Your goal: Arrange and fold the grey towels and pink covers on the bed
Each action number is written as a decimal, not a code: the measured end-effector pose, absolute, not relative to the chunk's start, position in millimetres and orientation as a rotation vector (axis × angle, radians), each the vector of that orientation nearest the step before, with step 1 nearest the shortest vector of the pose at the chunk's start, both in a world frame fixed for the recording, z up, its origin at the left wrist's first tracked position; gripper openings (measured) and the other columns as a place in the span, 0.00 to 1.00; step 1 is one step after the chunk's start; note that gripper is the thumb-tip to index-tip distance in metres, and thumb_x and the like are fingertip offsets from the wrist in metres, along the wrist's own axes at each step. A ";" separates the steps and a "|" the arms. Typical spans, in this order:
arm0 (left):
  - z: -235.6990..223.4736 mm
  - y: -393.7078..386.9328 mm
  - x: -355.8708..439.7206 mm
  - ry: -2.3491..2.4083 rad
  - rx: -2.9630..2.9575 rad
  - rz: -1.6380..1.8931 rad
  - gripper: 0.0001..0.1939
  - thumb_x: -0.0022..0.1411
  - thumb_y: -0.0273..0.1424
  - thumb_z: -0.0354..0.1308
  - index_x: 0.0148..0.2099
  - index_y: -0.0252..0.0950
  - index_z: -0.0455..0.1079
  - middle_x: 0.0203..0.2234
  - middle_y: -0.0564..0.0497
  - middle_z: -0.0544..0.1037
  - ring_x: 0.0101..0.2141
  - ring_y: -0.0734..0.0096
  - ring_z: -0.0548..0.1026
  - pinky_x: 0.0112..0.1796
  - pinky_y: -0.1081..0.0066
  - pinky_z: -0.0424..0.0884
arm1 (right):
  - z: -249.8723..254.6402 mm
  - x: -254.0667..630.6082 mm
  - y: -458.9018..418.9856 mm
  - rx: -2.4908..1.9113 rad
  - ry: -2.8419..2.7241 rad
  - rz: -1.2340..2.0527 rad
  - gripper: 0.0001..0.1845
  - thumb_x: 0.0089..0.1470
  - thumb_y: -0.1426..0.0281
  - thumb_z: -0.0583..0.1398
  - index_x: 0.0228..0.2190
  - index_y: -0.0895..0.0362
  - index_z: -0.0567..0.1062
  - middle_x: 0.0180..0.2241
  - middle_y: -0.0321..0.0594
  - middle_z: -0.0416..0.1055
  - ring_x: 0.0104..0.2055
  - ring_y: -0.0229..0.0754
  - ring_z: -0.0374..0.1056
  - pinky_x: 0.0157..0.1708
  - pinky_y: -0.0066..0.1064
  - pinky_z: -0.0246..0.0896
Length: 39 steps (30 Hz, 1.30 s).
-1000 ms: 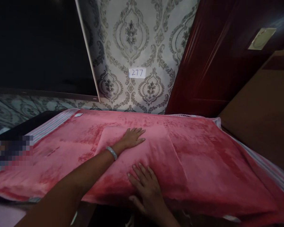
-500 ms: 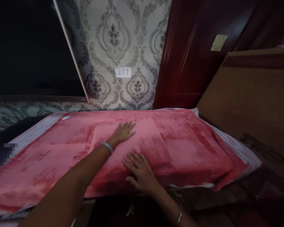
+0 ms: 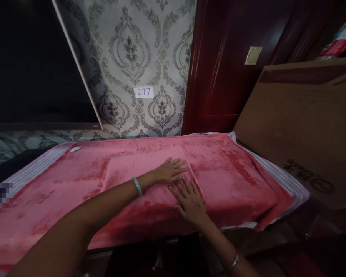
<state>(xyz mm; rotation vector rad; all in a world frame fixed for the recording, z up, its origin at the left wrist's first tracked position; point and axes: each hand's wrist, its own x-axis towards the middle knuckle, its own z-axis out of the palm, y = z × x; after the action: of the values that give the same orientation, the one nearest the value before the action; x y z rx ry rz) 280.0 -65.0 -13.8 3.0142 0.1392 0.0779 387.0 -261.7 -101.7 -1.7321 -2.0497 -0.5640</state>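
A smooth pink square of cloth (image 3: 132, 165) lies flat on a red-pink plush blanket (image 3: 233, 181), which covers a long raised surface and has striped side borders. My left hand (image 3: 169, 170), with a pale bangle at the wrist, rests palm down on the square, fingers stretched toward its right edge. Just below it, my right hand (image 3: 190, 202) lies flat near the square's front right part, fingers spread and almost meeting the left hand. Neither hand grasps anything. How many layers the square has cannot be made out.
A large cardboard box (image 3: 300, 123) stands at the right, with a bottle (image 3: 338, 42) behind its top edge. A dark screen (image 3: 37, 69) hangs at the left. Patterned wallpaper bears a paper label (image 3: 143, 92); a dark red door panel (image 3: 219, 77) is beside it.
Both hands have slid to the right over the pink square and come closer together. The view has shifted slightly, showing more of the bottle behind the box.
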 end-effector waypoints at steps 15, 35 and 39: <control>-18.9 -0.2 340.5 0.657 2.816 -0.047 0.39 0.68 0.57 0.45 0.75 0.48 0.50 0.74 0.45 0.51 0.71 0.46 0.51 0.66 0.40 0.50 | -106.2 385.7 -261.7 -1.606 -1.977 -0.465 0.36 0.66 0.53 0.54 0.70 0.46 0.55 0.70 0.40 0.56 0.73 0.58 0.44 0.67 0.55 0.46; -9.7 -40.8 313.1 0.660 2.848 0.086 0.38 0.71 0.53 0.42 0.76 0.44 0.44 0.75 0.44 0.45 0.73 0.48 0.43 0.67 0.39 0.38 | -113.7 389.6 -262.6 -1.596 -1.963 -0.558 0.32 0.65 0.58 0.54 0.68 0.47 0.61 0.69 0.41 0.58 0.72 0.57 0.46 0.66 0.55 0.46; -1.8 -74.3 251.9 0.477 2.720 0.029 0.36 0.72 0.52 0.41 0.76 0.47 0.46 0.74 0.50 0.51 0.73 0.55 0.44 0.69 0.44 0.38 | -112.5 393.2 -264.5 -1.615 -1.962 -0.556 0.30 0.66 0.61 0.53 0.67 0.47 0.63 0.68 0.42 0.60 0.71 0.56 0.49 0.65 0.56 0.46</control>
<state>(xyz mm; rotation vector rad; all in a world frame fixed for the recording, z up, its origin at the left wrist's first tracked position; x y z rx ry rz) 251.9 -74.3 -1.8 2.7201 0.4769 0.0285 393.2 -264.5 -112.5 -1.6153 -1.9615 -0.5562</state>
